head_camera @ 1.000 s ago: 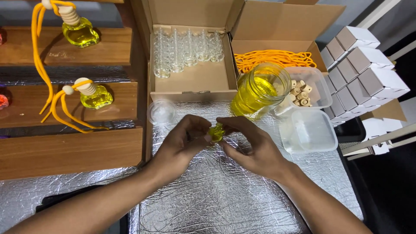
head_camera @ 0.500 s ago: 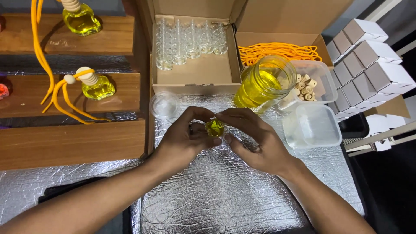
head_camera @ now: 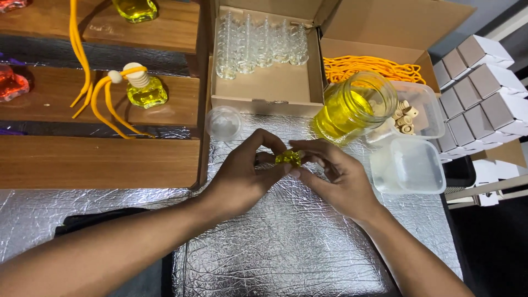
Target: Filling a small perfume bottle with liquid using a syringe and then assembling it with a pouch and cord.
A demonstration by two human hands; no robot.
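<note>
A small yellow bottle (head_camera: 288, 158) is pinched by left hand (head_camera: 242, 179) and right hand (head_camera: 335, 179) above crinkled silver foil (head_camera: 286, 242), beside stepped wooden shelves (head_camera: 99, 159).

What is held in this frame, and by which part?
A small bottle of yellow liquid, pinched between the fingertips of the left hand and the right hand, on its left and right sides.

The one head-worn camera is looking steeply down from close above at the foil-covered table (head_camera: 286, 242), facing forward toward the open cardboard box (head_camera: 264, 82).
</note>
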